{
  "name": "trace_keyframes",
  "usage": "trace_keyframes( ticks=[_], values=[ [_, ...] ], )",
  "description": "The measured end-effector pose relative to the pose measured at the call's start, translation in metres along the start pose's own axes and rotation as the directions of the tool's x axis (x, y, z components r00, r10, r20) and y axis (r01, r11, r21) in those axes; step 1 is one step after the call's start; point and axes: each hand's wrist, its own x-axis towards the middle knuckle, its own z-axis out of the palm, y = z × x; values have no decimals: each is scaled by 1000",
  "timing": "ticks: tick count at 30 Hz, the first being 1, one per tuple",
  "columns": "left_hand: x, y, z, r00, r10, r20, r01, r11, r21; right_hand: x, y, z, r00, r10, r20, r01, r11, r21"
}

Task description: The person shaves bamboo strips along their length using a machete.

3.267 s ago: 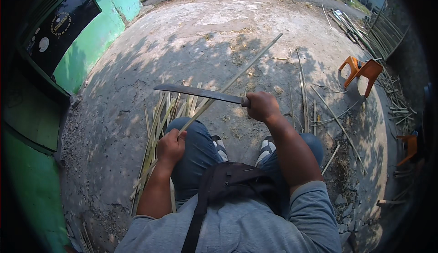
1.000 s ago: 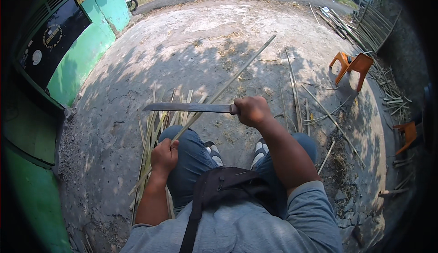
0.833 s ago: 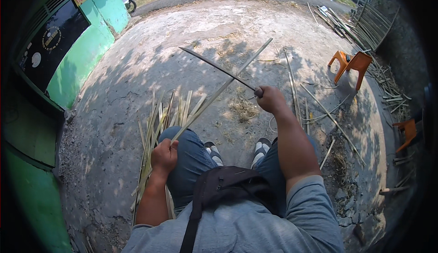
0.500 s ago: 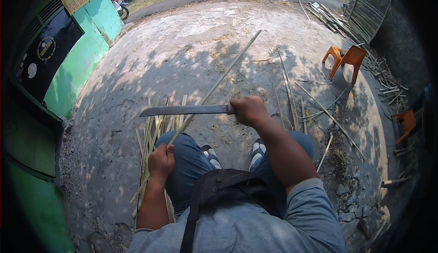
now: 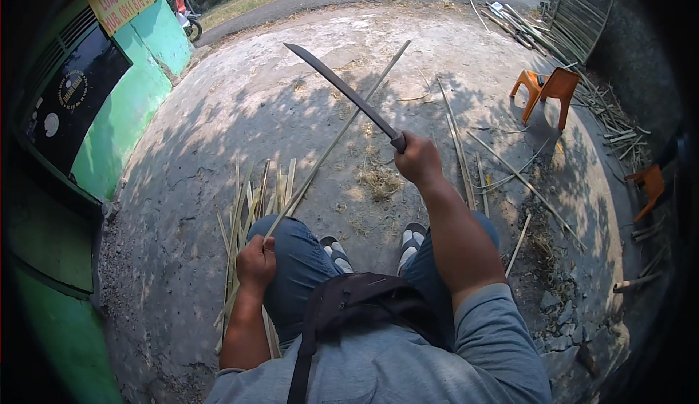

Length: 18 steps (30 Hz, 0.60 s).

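- Fingers (image 5: 412,158) of the right hand (image 5: 416,162) are curled tight round the handle of a long dark machete blade (image 5: 342,92), raised up and angled away to the upper left
- left hand (image 5: 255,263) is fisted round the near end of a long thin pale bamboo strip (image 5: 336,138), resting on the left knee in blue jeans (image 5: 298,262)
- that strip runs away diagonally over the concrete ground (image 5: 218,142), passing under the blade
- pile of split bamboo slats (image 5: 244,211) lies just left of the knee
- orange plastic chair (image 5: 546,91) sits well off to the right
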Motion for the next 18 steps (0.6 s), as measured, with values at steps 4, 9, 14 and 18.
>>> trace_keyframes(
  ticks=[4,9,14,18],
  values=[
    [2,0,1,1000,-23,-12,23,1000,4,-20,-27,7,967,-240,86,242,970,-10],
    [2,1,-4,999,-35,29,33,998,61,-22,-57,11,838,-337,428,450,871,-195],
    [1,-1,-4,999,-38,25,37,999,22,-7,-21,6,936,-290,201,314,944,-102],
    [0,0,-7,1000,-9,25,9,1000,10,13,10,-17,1000,14,27,-10,989,-147]
  ],
)
